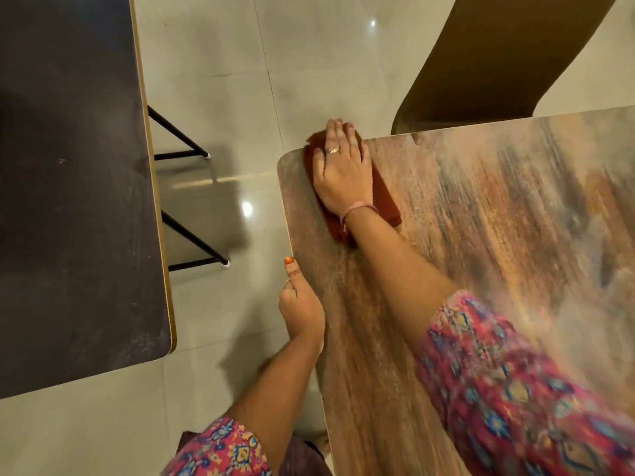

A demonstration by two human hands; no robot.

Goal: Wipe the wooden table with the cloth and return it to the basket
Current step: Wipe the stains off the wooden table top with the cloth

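— Where are we standing with the wipe?

— I'm watching the right hand (340, 170) pressing flat, fingers straight and spread, on the folded rust-red cloth (381, 197). The cloth is lying at the far left corner of the wooden table (481, 235), with its front edge poking just over the table's rim.

— And the other hand?

— The left hand (300, 304) is gripping the table's near left edge, thumb on top and fingers curled under the rim (steadying the table, I'm guessing).

— So how much is done?

— I'm judging we're mid-wipe. The cloth is working the corner, but I can't tell from the tabletop which parts have been covered, as the surface is blurring in the view. The return step is all still ahead: the cloth is on the table, and I'm not seeing the basket anywhere in view.

— Anything else around?

— A dark table (75, 187) is standing to the left across the tiled floor (223, 80).
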